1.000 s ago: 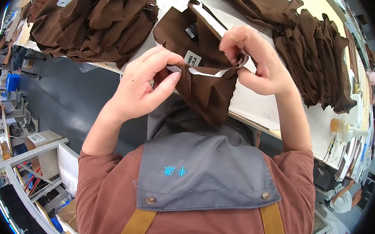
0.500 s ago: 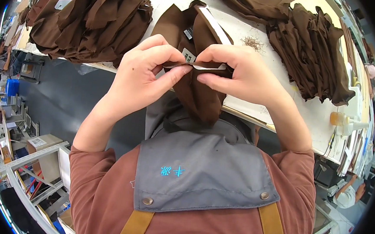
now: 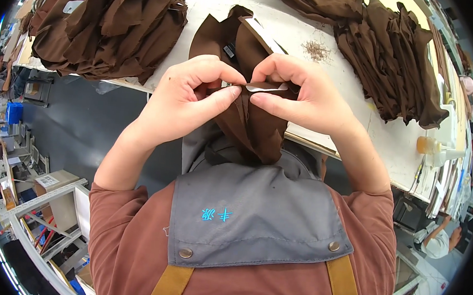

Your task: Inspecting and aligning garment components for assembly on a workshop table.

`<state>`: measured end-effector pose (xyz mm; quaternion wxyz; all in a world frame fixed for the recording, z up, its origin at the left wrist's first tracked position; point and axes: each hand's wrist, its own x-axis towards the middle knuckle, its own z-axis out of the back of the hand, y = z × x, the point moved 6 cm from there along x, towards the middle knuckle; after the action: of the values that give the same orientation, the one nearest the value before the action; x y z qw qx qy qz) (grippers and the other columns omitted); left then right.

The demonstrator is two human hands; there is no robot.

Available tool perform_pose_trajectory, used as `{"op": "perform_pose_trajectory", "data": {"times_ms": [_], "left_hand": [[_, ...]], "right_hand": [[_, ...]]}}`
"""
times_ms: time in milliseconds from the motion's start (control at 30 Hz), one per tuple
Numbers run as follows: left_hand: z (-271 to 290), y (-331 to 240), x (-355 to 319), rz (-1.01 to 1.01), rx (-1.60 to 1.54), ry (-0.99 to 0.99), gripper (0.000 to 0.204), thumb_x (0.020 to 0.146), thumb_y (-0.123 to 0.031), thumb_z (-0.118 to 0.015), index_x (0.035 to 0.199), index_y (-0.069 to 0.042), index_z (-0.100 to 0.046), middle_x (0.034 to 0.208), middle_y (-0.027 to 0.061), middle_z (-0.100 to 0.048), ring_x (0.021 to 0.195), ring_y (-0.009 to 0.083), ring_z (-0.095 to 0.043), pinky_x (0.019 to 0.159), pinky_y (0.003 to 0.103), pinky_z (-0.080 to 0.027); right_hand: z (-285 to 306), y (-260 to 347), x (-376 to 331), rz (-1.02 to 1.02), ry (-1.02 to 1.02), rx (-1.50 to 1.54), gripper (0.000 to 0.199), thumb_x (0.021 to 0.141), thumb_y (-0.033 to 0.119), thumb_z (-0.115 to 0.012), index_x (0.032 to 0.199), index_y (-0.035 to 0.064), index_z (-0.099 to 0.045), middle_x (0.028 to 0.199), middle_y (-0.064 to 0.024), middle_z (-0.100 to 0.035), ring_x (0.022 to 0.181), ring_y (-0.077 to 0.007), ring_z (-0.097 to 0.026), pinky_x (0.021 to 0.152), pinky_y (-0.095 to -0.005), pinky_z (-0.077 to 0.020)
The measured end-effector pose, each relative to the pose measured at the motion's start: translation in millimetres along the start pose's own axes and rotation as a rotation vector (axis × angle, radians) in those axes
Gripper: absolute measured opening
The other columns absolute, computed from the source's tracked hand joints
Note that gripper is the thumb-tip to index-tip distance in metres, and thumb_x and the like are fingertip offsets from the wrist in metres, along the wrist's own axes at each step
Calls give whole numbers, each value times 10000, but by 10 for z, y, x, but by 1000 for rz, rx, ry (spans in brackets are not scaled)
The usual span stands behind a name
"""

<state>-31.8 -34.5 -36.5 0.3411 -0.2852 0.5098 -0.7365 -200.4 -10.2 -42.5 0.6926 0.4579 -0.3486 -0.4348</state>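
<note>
the left hand (image 3: 188, 97) is pinching the brown fabric piece (image 3: 256, 135) between thumb and index finger, the fingertips closing on its upper edge and the other fingers curling in loosely. the right hand (image 3: 309, 89) is pinching the same edge just to the right, its thumb lying on the near side and its fingers bending over the far side; the fingertips of both hands are almost meeting. a white strip (image 3: 268, 86) is showing along the edge under the right fingers. the piece is sitting in the middle of the scene, its far part spreading over the white table (image 3: 304, 114) and its near part hanging past the table's near edge, in front of the grey apron (image 3: 259, 220). a small dark label (image 3: 229, 50) is showing inside it, beyond the left fingers.

on the far left, a large brown fabric pile (image 3: 113, 29) is lying on the table. on the far right, a second, creased pile (image 3: 390, 65) is lying, with more brown cloth (image 3: 320, 2) resting beside it, farther off. thread scraps (image 3: 315, 50) are lying near that pile, and an amber bottle (image 3: 426, 145) is standing at the right.
</note>
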Motion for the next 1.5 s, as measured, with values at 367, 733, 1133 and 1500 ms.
{"op": "perform_pose_trajectory", "data": {"times_ms": [367,733,1133,1500], "left_hand": [[-28,4,29,-12,115,-6,119,894,-113,-660,911,-5,-708,714,-16,-455,669,67,-404,581,237,-302],[-64,-28,38,-97,110,27,78,851,-97,-716,871,-23,-706,692,-15,-473,654,82,-413,564,241,-327],[-99,-36,31,-153,128,34,62,847,-80,-714,845,-24,-688,692,-20,-465,659,87,-410,580,247,-334],[-89,125,68,12,-96,108,153,927,-151,-638,887,-11,-686,733,-15,-487,696,68,-453,608,246,-372]], "right_hand": [[78,50,-43,92,-78,-144,155,901,144,-656,863,-5,-670,785,-34,-631,711,-99,-556,645,-243,-431],[90,-13,-59,42,-94,-68,189,871,178,-689,849,-10,-682,708,-37,-598,666,-112,-545,616,-263,-439],[-25,-62,-103,-202,4,210,95,860,109,-704,855,14,-692,743,45,-587,676,-20,-488,594,-191,-388],[3,-164,-122,-180,-52,235,75,848,87,-702,867,14,-696,724,55,-589,621,1,-480,539,-167,-370]]}}
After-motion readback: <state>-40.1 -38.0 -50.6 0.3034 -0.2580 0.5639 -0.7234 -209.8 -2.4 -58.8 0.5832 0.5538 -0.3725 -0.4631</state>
